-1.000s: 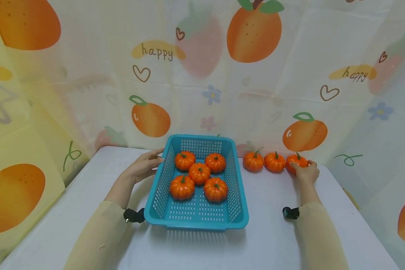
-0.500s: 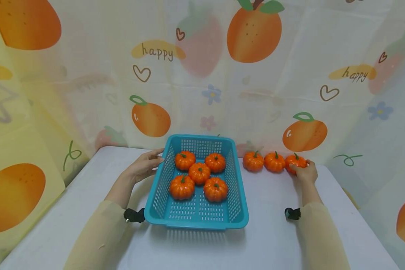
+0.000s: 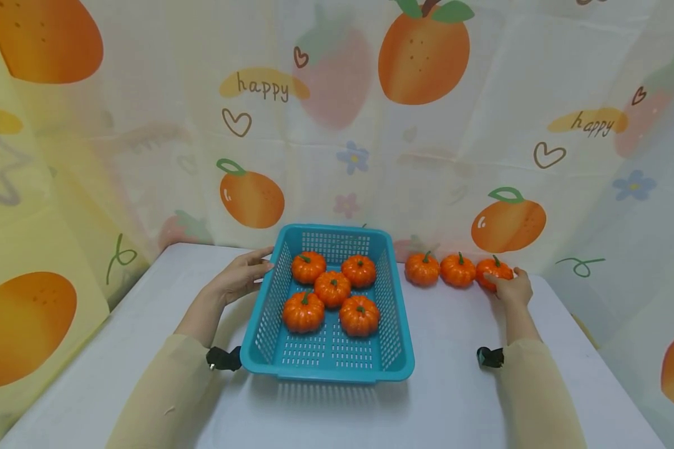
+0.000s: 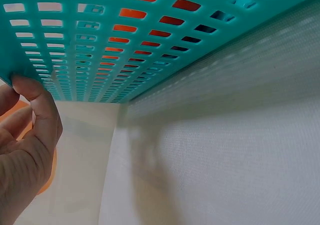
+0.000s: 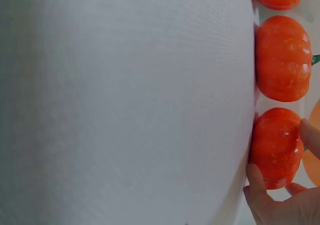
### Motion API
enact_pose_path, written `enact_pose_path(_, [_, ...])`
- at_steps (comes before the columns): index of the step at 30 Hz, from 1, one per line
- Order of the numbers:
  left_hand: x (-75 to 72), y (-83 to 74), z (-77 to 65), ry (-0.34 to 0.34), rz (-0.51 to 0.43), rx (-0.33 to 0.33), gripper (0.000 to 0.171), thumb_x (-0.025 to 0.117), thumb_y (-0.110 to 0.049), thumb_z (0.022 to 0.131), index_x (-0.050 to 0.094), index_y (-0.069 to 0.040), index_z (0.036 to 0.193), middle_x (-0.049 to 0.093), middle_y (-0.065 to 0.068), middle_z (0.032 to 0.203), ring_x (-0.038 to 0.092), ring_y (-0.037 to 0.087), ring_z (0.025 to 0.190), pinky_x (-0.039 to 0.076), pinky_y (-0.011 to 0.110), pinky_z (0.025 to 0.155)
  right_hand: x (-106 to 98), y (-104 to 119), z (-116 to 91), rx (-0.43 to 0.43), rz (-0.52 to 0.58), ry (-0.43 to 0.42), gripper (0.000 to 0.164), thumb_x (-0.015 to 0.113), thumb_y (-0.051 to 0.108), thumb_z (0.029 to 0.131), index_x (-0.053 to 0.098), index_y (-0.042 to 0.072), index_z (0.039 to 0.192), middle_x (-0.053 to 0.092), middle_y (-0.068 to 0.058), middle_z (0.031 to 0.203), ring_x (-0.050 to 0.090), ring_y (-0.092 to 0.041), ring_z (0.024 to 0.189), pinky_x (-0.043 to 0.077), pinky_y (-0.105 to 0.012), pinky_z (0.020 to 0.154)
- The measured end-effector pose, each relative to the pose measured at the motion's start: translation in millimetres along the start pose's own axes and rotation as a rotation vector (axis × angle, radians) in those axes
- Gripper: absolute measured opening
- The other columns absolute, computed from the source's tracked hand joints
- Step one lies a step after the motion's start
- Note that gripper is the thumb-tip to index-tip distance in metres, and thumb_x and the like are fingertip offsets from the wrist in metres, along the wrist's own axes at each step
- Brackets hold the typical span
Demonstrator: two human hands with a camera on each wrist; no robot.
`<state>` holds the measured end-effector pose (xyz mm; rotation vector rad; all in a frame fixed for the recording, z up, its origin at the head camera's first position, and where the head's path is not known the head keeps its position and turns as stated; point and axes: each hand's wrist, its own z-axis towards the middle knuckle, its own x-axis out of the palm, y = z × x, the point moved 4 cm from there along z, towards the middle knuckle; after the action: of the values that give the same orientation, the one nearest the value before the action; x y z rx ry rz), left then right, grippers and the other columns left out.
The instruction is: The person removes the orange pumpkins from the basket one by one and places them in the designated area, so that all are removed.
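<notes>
A blue-green perforated plastic basket [image 3: 328, 374] stands on the table with several small orange pumpkins [image 3: 332, 289] inside. My left hand [image 3: 238, 277] grips its left rim; the left wrist view shows curled fingers [image 4: 45, 115] at the rim, and part of the grip is hidden. To the right of the basket, three more pumpkins stand in a row along the back. My right hand [image 3: 513, 288] holds the rightmost pumpkin [image 3: 494, 269] of that row, thumb and fingers on different sides of it. In the right wrist view this pumpkin [image 5: 277, 147] sits at table level.
Beside the held pumpkin are the middle pumpkin [image 3: 458, 270] and the left pumpkin [image 3: 422, 269] of the row. The white table [image 3: 449, 399] ends at a fruit-printed cloth [image 3: 337, 174] hanging close behind the basket and row. A black strap [image 3: 223, 358] is on each wrist.
My right wrist and forearm have shifted slightly to the right. The held pumpkin has moved a little left and back again. The left hand and basket stay put.
</notes>
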<state>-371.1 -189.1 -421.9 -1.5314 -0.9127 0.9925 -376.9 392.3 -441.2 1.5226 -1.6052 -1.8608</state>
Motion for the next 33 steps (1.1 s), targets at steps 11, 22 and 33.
enact_pose_path(11, [-0.8,-0.1,-0.1,-0.009,0.011,0.0,0.066,0.054,-0.024,0.102,0.021,-0.014,0.159,0.053,0.01,0.125,0.063,0.013,0.102,0.056,0.032,0.094,0,7,-7,0.036,0.038,0.006,0.085,0.058,0.038,0.096,0.012,-0.001,0.156,0.018,-0.026,0.162,0.04,-0.037,0.133,0.054,-0.034,0.098])
enact_pose_path(22, [-0.5,1.4,2.2,-0.006,-0.01,-0.002,0.065,0.054,-0.02,0.102,0.022,-0.012,0.158,0.055,0.007,0.118,0.064,0.011,0.098,0.057,0.029,0.089,-5,24,-19,0.042,0.053,-0.002,0.085,0.057,0.04,0.095,0.013,-0.001,0.156,0.011,-0.029,0.16,0.019,-0.048,0.147,0.029,-0.054,0.121])
enact_pose_path(33, [-0.4,2.5,3.7,-0.021,0.01,-0.003,0.064,0.054,-0.021,0.102,0.024,-0.013,0.157,0.053,0.009,0.12,0.064,0.012,0.1,0.057,0.033,0.091,-4,51,-35,-0.074,0.13,0.032,0.084,0.06,0.033,0.095,0.014,-0.002,0.156,0.015,-0.023,0.163,0.024,-0.04,0.15,0.026,-0.049,0.123])
